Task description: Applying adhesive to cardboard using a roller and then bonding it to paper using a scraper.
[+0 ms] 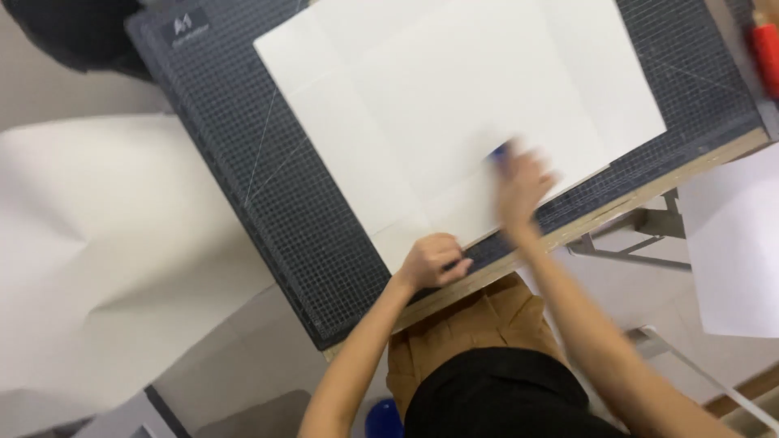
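Head view: the white paper sheet (454, 105) lies flat on the gridded cutting mat (308, 235), light and easily creased. The left hand (430, 261), fingers curled, pins its near edge; the blurred right hand (523, 186) grips something blue (500, 152).

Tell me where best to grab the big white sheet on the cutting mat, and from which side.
Probably the near corner of the white sheet, beside the left hand, coming from the table's near edge. The sheet lies flat on the cutting mat, so only an edge gives purchase. The right hand, blurred, holding something blue, already presses the near edge.
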